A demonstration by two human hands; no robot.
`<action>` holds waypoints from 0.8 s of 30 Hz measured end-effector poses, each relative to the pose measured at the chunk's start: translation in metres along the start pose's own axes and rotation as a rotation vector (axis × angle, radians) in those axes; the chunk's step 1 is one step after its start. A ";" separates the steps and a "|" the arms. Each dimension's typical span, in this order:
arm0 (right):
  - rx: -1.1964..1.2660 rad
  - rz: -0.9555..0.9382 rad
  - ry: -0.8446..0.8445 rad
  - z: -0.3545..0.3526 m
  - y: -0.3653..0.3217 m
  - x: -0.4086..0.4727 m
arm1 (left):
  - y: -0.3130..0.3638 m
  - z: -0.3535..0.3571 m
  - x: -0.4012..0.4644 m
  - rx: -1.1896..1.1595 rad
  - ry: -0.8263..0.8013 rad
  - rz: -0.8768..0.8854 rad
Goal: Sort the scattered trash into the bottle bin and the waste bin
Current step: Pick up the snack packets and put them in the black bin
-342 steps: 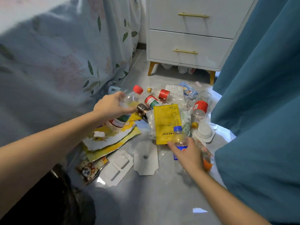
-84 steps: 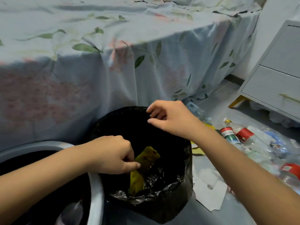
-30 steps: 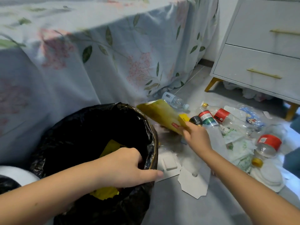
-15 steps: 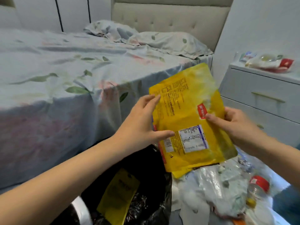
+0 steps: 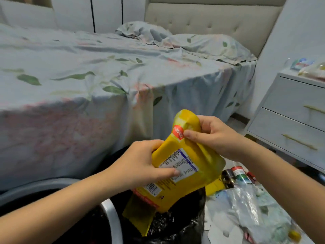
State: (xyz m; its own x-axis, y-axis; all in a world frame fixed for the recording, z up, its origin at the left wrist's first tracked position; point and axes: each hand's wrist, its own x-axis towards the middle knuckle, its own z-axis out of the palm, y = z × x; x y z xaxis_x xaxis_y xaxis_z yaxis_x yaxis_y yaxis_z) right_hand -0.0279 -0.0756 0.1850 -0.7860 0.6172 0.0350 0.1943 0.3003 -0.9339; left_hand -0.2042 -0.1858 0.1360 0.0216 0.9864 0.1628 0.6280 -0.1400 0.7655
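Both hands hold a large yellow snack bag (image 5: 189, 171), bent and crumpled, just above the black-lined waste bin (image 5: 177, 224). My left hand (image 5: 140, 166) grips the bag's left side, thumb across its white label. My right hand (image 5: 212, 136) pinches the bag's upper part by the red sticker. Another yellow wrapper (image 5: 139, 217) lies inside the waste bin under the bag. A second bin with a white rim (image 5: 112, 221) stands to the left; its contents are hidden.
Scattered trash lies on the floor at the right: clear plastic wrap (image 5: 246, 203), bottles with red labels (image 5: 239, 173) and white packaging. A bed with a leaf-print sheet (image 5: 88, 95) fills the left. A white nightstand (image 5: 295, 120) stands at the right.
Both hands have folded and crumpled the flat yellow bag and lowered it toward the waste bin. Before that, my right hand lifted it from the floor pile.
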 end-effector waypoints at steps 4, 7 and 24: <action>-0.073 -0.048 -0.009 0.002 0.005 0.003 | -0.005 -0.004 -0.003 0.004 -0.026 -0.117; -0.232 -0.112 0.163 0.003 0.014 0.007 | -0.011 -0.007 0.000 -0.069 -0.053 -0.209; 0.610 0.310 0.072 0.057 0.067 -0.027 | -0.017 0.010 -0.002 -0.871 -0.048 -0.413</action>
State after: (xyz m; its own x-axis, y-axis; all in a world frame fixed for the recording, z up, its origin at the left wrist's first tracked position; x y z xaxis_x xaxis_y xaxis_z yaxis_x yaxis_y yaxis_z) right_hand -0.0266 -0.1134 0.1013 -0.7027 0.6613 -0.2626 0.0221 -0.3486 -0.9370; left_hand -0.2073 -0.1841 0.1169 -0.0281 0.9719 -0.2337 -0.2037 0.2233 0.9532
